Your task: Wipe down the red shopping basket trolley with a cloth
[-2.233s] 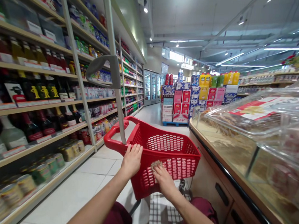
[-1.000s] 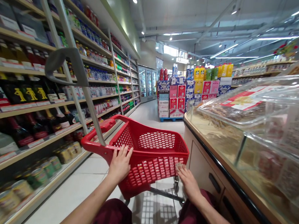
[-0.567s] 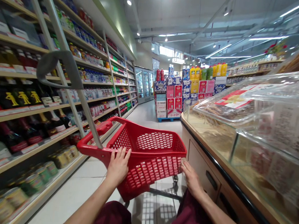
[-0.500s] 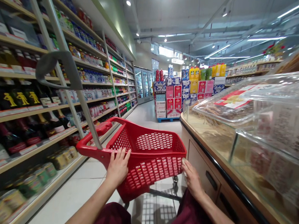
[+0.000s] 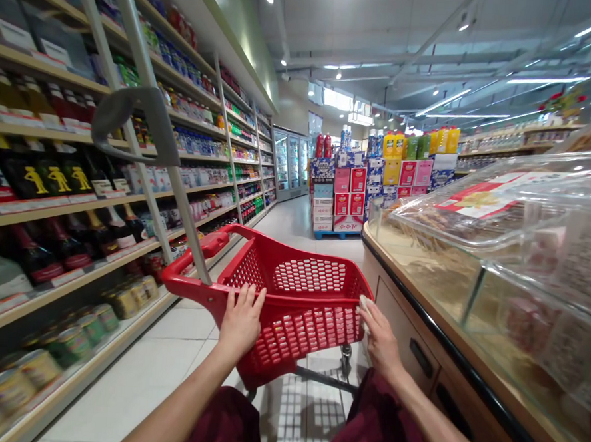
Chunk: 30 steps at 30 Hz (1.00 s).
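A red plastic shopping cart (image 5: pixel 314 325) with a perforated basket stands sideways just ahead of me; the part of the basket floor that shows holds nothing. My left hand (image 5: pixel 241 318) grips its near rim, palm against the side wall and fingers hooked over the edge. At the basket's right corner, my right hand (image 5: pixel 379 336) is closed on the rim. Something small and pale shows at its fingertips; I cannot make out what. A grey looped handle (image 5: pixel 136 126) on a metal pole rises from the cart's left end.
Shelves (image 5: pixel 76 211) of bottles and cans line the left side. Close on the right runs a wooden counter (image 5: pixel 411 301) with a black edge, glass panels and clear plastic packs (image 5: pixel 477 199). Stacked drink boxes (image 5: pixel 344 197) stand on a blue pallet ahead, with glass-door fridges (image 5: pixel 290 160) behind.
The view has shifted slightly, so the shelves and boxes sit farther right in it. My right hand sits a little higher at the cart's corner; both hands stay on the rim.
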Each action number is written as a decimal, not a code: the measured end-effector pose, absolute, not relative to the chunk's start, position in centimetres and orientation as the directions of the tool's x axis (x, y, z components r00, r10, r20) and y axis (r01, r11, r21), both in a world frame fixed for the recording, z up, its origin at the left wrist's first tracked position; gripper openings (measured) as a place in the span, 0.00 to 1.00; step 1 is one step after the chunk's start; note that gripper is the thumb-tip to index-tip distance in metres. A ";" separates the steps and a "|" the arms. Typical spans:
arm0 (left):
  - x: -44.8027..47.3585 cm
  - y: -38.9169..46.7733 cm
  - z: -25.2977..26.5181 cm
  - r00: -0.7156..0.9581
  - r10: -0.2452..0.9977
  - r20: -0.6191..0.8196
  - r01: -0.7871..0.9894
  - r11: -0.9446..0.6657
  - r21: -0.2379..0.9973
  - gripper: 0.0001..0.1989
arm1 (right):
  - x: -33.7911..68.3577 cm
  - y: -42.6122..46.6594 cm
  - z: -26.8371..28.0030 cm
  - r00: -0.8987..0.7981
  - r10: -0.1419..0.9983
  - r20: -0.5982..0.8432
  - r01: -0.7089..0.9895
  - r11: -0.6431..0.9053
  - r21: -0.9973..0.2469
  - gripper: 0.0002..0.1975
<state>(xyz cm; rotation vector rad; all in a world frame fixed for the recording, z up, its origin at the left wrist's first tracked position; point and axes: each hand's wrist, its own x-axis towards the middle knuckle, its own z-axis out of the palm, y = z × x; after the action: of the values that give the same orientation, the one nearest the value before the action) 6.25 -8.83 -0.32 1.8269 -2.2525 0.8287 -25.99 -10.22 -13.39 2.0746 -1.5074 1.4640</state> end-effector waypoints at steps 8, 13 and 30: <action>6.1 -8.7 -0.5 -0.257 -0.871 0.418 -0.939 0.124 -0.320 0.30 | -24.9 -10.3 -14.5 0.204 -0.667 0.716 -0.810 -0.526 -0.259 0.23; 6.0 -8.7 -0.5 -0.252 -0.874 0.416 -0.942 0.123 -0.311 0.31 | -25.6 -10.5 -11.6 0.097 -0.623 0.776 -0.848 -0.460 -0.263 0.27; 5.2 -8.3 -0.3 -0.237 -0.882 0.408 -0.945 0.112 -0.306 0.30 | -23.9 -11.7 -9.1 0.093 -0.696 0.712 -0.780 -0.496 -0.383 0.24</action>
<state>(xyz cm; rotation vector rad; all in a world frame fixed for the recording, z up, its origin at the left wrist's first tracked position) 5.19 -8.32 -0.29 1.8580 -2.2469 0.7780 -23.89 -11.72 -9.11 2.2517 -1.5257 1.3772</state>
